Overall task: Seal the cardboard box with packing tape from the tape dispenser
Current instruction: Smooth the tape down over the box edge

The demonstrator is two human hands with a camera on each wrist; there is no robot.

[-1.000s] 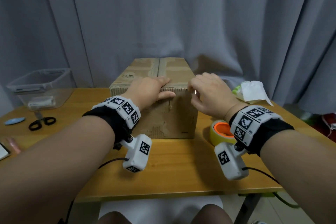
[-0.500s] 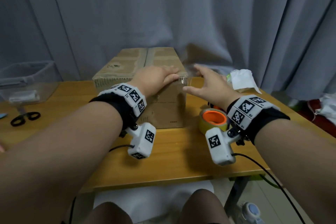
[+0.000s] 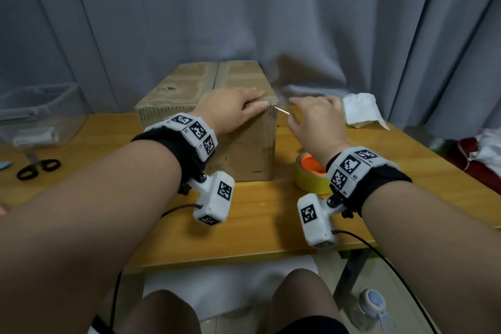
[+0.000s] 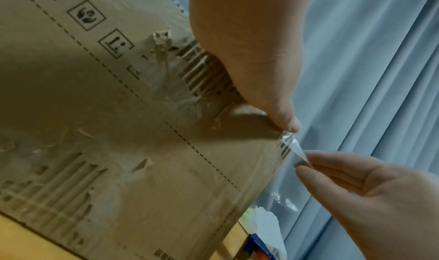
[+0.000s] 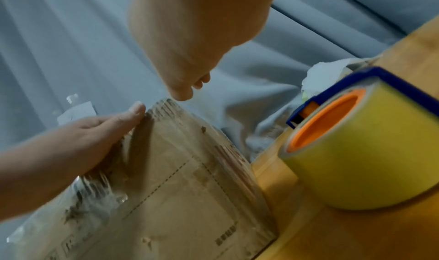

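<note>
A closed cardboard box (image 3: 189,89) stands on the wooden table (image 3: 257,225), its top seam running away from me. My left hand (image 3: 254,106) lies flat over the box's front top edge at the right corner, fingers straight, thumb (image 4: 285,121) on the front face. A short strip of clear tape (image 4: 294,147) sticks out from that corner. My right hand (image 3: 292,114) is just right of the box and pinches the strip's free end. The tape dispenser (image 3: 311,173), a yellow roll with an orange core and blue frame (image 5: 356,151), sits on the table under my right wrist.
Black scissors (image 3: 38,168) and a clear plastic bin (image 3: 40,114) are at the far left. Crumpled white paper (image 3: 360,110) lies at the back right. A grey curtain (image 3: 271,8) hangs close behind the box. The table's front edge (image 3: 217,255) is near my knees.
Both hands have slid right along the box's front top edge to its right corner. The right hand has come off the box and now holds the tape end beside it.
</note>
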